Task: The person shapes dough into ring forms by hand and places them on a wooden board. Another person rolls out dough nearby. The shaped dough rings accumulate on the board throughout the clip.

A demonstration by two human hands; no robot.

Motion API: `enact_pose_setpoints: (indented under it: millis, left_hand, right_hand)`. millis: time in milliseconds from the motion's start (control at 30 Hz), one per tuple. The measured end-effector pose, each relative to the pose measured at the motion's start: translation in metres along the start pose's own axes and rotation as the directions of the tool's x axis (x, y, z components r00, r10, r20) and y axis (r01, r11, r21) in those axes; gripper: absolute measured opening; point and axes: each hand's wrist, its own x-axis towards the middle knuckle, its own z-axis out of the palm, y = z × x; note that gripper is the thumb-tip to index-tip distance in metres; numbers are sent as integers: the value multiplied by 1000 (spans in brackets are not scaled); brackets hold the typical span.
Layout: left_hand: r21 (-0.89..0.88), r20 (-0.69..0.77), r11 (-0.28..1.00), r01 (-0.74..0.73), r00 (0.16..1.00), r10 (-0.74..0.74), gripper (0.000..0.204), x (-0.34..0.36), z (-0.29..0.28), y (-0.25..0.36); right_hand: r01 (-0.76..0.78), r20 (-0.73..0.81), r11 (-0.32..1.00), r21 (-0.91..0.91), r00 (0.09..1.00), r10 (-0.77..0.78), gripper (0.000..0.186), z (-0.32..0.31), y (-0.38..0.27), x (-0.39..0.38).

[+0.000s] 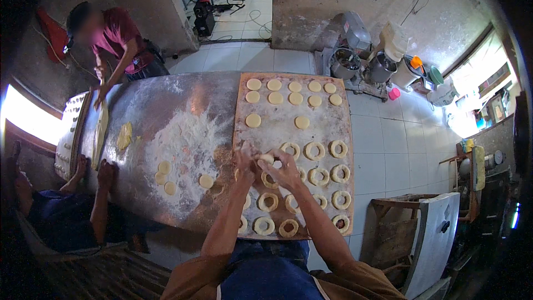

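A wooden board [338,128] lies on the right part of a long floured surface [166,105]. On the far half of the board sit flat dough discs [275,98] in loose rows, with two more discs a little nearer. On the near half sit dough rings [317,176], each with a hole through the middle, running down to the near edge of the board.

Both hands meet over the middle of the board, at the left end of the first row of rings. The left hand [245,159] and the right hand [286,169] pinch one small piece of dough [266,158] between their fingertips, lifted just above the board. The piece is held by both hands at once, the fingers curled around it; whether it already has a hole cannot be told.

Left of the board, a patch of loose flour [186,141] spreads over the surface, with a few more dough discs [165,176] lying at its near edge. At the far left end, a second person [119,39] in a red shirt leans over the surface. Another person's bare arms [100,189] rest on the near left edge.

On the tiled floor beyond the far right of the board stand two metal mixing bowls [345,64] with machines; their contents cannot be made out.
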Motion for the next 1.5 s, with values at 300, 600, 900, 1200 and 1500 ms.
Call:
enact_pose_setpoints:
  millis: [300, 600, 900, 1200, 1500]
  left_hand:
    - [682, 368, 568, -461, 887, 278, 42, 14, -2, 48]
    - [724, 170, 465, -509, 785, 595, 31, -9, -68, 38]
    - [812, -62, 571, -123, 954, 293, 34, -71, -189, 18]
    - [225, 40, 974, -23, 999, 15, 26, -61, -244, 70]
    - [-212, 34, 974, 81, 997, -75, 25, -49, -286, 70]
  right_hand:
    - [-37, -135, 709, -704, 987, -82, 48, -25, 82, -34]
    - [31, -139, 776, -630, 978, -153, 35, 16, 23, -30]
    - [127, 148, 890, -438, 987, -68, 41, 139, -17, -36]
    - [-278, 224, 959, 58, 939, 259, 29, 209, -38, -18]
    - [-234, 196, 954, 185, 960, 198, 49, 262, -80, -1]
